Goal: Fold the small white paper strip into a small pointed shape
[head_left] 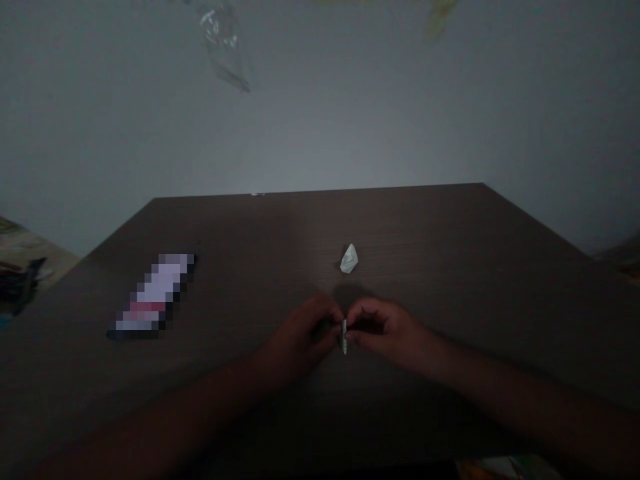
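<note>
Between my two hands, above the near half of the dark table (280, 247), is a small, thin, whitish folded piece (345, 337), seen edge-on; it looks like paper, though the dim light hides its detail. My left hand (310, 331) pinches it from the left with thumb and fingers. From the other side my right hand (383, 328) pinches it too, the fingertips of both hands almost meeting. Just beyond the hands lies a crumpled white piece of paper (349, 259), apart from them.
A phone (155, 293) with a lit, pixelated screen lies on the table's left side. Behind the far edge stands a pale wall (320, 120), with a clear plastic bag (225, 50) hanging on it. Dark clutter (23, 283) sits beyond the left edge.
</note>
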Demonstrator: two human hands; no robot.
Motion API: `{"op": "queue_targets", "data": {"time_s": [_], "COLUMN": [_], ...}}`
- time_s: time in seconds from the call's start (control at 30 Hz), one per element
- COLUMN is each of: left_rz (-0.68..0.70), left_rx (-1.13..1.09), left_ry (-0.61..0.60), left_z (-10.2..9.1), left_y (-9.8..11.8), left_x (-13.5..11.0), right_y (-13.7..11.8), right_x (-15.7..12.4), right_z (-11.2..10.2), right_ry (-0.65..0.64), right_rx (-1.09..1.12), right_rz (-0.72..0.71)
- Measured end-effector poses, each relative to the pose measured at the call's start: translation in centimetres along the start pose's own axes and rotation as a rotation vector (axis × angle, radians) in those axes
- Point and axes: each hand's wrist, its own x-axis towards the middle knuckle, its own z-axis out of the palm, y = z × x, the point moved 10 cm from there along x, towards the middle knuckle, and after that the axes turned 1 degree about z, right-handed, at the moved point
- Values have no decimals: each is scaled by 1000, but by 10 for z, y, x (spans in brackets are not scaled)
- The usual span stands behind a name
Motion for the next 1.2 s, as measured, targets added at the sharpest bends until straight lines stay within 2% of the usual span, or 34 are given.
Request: {"op": "queue_targets", "data": {"time_s": [0.13, 0.27, 0.5, 0.6, 0.73, 0.8, 1.0, 1.2], "left_rz": [6, -45, -46, -15, 70, 64, 25, 120], "left_rx": [0, 18, 27, -48, -133, -139, -166, -96], "left_ry": [-9, -1, 51, 59, 77, 88, 88, 137], "left_z": [1, 3, -2, -3, -7, -8, -11, -19], "left_y": [4, -4, -12, -10, -4, -4, -6, 4], "left_x": [0, 1, 1, 1, 1, 1, 0, 0], "right_y": [-3, -3, -11, -13, -7, -4, 6, -2], "right_x": [0, 0, 0, 0, 1, 1, 2, 1], "right_z": [-5, -8, -14, -13, -8, -9, -9, -8], "right_ry": [69, 102, 161, 146, 96, 108, 107, 81], "right_rx": [-82, -134, -233, -191, -8, 59, 142, 150], "right_rz": [-58, -92, -165, -159, -108, -86, -12, 20]}}
